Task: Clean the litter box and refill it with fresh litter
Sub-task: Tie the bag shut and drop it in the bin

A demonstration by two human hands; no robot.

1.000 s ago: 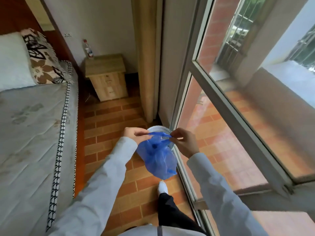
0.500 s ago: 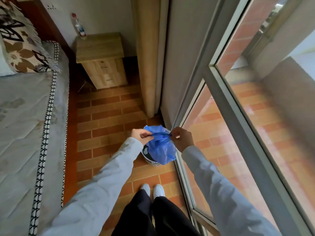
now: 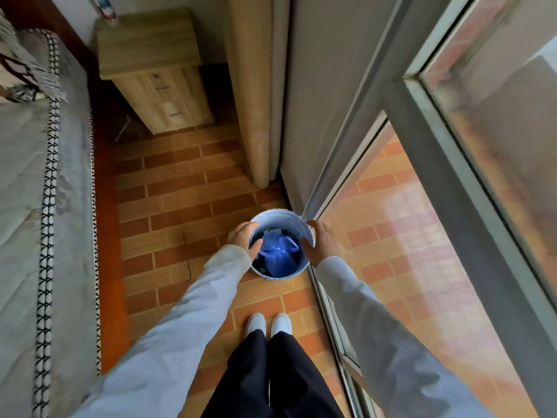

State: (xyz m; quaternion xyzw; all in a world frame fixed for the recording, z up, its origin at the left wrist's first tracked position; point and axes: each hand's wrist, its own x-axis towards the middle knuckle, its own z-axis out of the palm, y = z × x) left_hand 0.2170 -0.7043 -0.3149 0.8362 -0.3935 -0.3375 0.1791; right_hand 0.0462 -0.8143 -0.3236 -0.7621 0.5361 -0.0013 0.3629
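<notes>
Change: since half a second back we had let go of the blue bag (image 3: 278, 256); it dropped from between our hands into the bin (image 3: 297, 220).
Bag: knotted, lying inside the bin, centre of frame.
Bin: round, white-rimmed, on the brick floor (image 3: 180, 200) against the glass door's track (image 3: 327, 309).
Left hand (image 3: 244, 238): at the bin's left rim, fingers loosely spread, pinching nothing.
Right hand (image 3: 321, 241): at the right rim, fingers relaxed, holding nothing.
Nightstand (image 3: 156, 67): upper left.
Bed (image 3: 27, 188): left edge.
Shoes (image 3: 268, 324): just below the bin.
</notes>
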